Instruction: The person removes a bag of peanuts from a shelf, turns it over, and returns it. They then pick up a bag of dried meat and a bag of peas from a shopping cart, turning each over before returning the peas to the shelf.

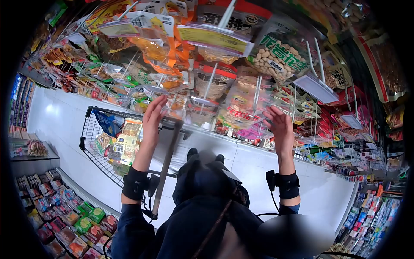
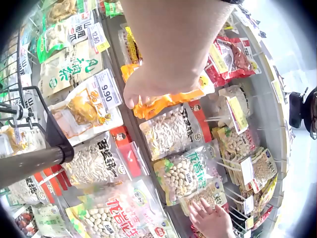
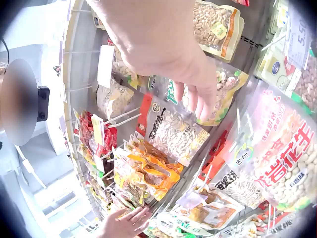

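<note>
Both hands are raised before hanging snack bags. My left hand (image 1: pixel 154 121) has relaxed fingers and holds nothing; it is above the cart handle (image 1: pixel 167 168), overlapping the lower bags in the head view. In the left wrist view it covers part of an orange bag (image 2: pixel 171 102). My right hand (image 1: pixel 280 129), fingers loosely bent, is beside a clear peanut bag with red lettering (image 1: pixel 239 108). Seen from the right wrist, its fingers overlap a green-lettered peanut bag (image 3: pixel 225 91). Red-topped bags of white seeds (image 3: pixel 173 131) hang close by.
A wire shopping cart (image 1: pixel 92 142) with several packets stands at left. Metal hooks (image 1: pixel 317 58) and price tags (image 1: pixel 215 39) stick out from the rack. A low display of boxed goods (image 1: pixel 73 216) is at lower left; white floor (image 1: pixel 258 172) lies below.
</note>
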### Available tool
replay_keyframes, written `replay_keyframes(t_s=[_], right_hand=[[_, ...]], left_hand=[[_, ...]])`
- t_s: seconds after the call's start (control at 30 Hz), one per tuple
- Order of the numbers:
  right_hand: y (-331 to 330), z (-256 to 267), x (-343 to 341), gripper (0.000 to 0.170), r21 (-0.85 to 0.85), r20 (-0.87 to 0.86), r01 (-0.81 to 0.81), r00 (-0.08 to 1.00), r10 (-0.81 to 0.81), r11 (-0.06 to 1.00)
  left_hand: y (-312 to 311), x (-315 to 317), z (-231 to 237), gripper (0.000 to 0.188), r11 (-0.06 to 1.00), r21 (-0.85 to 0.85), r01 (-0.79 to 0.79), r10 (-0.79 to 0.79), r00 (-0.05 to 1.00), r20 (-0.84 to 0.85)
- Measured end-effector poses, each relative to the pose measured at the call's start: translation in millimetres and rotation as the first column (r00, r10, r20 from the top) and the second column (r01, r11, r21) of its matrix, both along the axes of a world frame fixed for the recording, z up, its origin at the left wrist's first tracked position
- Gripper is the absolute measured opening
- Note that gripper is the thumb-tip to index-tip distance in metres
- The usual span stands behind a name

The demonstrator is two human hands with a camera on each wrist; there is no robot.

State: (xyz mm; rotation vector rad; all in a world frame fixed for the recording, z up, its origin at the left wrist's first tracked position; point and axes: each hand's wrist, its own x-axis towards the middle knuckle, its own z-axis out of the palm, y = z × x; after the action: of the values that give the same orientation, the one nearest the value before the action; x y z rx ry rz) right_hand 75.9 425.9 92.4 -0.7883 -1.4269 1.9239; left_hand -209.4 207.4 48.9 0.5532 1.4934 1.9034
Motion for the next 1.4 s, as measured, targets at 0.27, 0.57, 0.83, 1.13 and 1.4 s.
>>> replay_keyframes(t_s=[0.27, 0.57, 0.83, 1.13, 1.4], right_hand=[[-27, -4, -34, 0.056, -0.042, 0.027, -0.025, 0.999, 0.026, 0.999], [-63, -28, -55, 0.054, -0.119, 0.078, -0.001, 0.997, 0.01, 0.993], [-78, -32, -48, 0.054, -0.126, 0.058, 0.002, 0.998, 0.005, 0.992], [-97, -33, -9, 0.055, -0.124, 0.0, -0.058, 0.998, 0.058, 0.991], [-143, -53, 53, 0.056, -0.205, 0.026, -0.184, 0.981, 0.193, 0.961]], left_hand=[[-30, -11, -10, 0.039, 1.0, 0.006, -0.024, 0.024, 0.998, 0.055], [-49, -27, -27, 0.038, 1.0, -0.02, 0.022, -0.02, 0.995, 0.099], [-62, -16, -21, 0.037, 1.0, -0.019, 0.023, -0.021, 0.996, 0.084], [-97, 28, -12, 0.038, 0.995, -0.053, -0.08, 0.081, 0.997, 0.006], [-143, 99, -16, 0.038, 0.992, -0.047, -0.118, 0.119, 0.993, 0.021]])
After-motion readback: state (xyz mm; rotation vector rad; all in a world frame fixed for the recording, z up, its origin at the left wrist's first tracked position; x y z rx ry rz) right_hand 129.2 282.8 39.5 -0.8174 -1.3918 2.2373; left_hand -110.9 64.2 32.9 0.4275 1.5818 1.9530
